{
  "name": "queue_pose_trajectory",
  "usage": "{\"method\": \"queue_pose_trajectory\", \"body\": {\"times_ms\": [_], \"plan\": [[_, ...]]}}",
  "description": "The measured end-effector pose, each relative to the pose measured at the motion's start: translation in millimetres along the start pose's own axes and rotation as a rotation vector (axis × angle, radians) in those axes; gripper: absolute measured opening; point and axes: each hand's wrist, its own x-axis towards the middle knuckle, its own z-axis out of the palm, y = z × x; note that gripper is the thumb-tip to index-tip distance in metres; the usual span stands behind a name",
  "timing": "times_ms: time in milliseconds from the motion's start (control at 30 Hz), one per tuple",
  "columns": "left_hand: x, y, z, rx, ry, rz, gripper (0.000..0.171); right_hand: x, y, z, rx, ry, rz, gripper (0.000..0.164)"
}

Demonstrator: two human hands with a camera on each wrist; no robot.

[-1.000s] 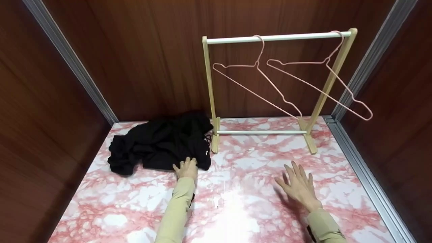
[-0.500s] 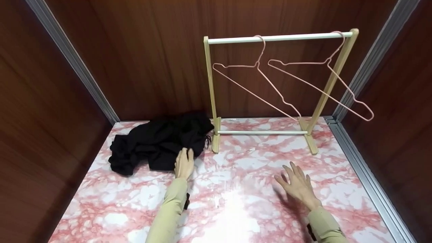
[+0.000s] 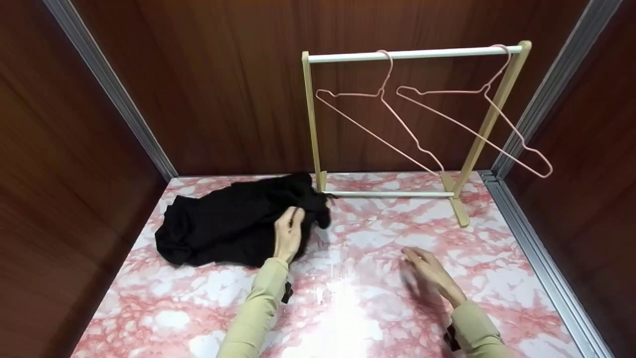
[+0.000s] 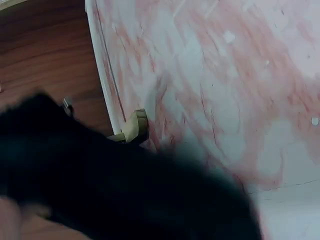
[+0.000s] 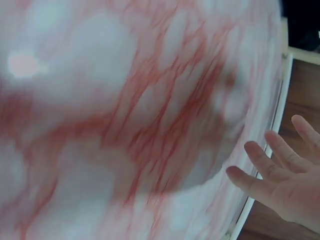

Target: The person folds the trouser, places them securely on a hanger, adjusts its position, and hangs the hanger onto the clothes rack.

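Observation:
A black garment [image 3: 223,228] lies bunched at the back left of the table, with a dark tassel or cord at its right end. My left hand [image 3: 287,233] grips cloth near that right end, its fingers bent over the fabric. Blurred black cloth [image 4: 125,185] fills the lower part of the left wrist view, and only a sliver of the hand shows at the corner. My right hand [image 3: 428,268] hovers over the right side of the table holding nothing. Its fingers [image 5: 255,182] are straight and spread in the right wrist view.
Right behind the garment stands a small wooden rack [image 3: 467,169] with a white top bar [image 3: 447,53]. Two pink hangers [image 3: 365,130] [image 3: 474,134] hang from it. Wood-grain walls [image 3: 238,89] enclose the marbled table [image 3: 169,318] on three sides.
My left hand has drawn back, then moved right and taken hold of the cloth. The garment's right end has shifted right over the rack's left foot. The right hand's fingers have drawn together in the head view.

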Motion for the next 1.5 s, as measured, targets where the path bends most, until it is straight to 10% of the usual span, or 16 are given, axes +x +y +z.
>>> {"method": "queue_pose_trajectory", "body": {"times_ms": [233,700,1100,1333,1500], "plan": [[-16.5,6.8,12.3,-0.084,-0.360,-0.083,0.015,5,-3,16,0.214,-0.123,0.025,0.060],[-55.0,-0.4,30.7,-0.025,-0.780,0.034,0.018,30,-7,76,0.797,-0.337,0.297,0.060],[-64.0,-1.7,29.4,0.051,-0.782,0.130,0.018,44,-24,91,1.331,-0.213,0.439,0.023],[-68.5,-6.0,19.7,0.111,-0.735,0.151,0.023,40,-36,81,1.222,-0.089,0.289,0.026],[-65.0,-20.2,8.4,0.264,-0.468,0.126,0.017,39,-58,62,1.069,0.088,0.033,0.019]]}}
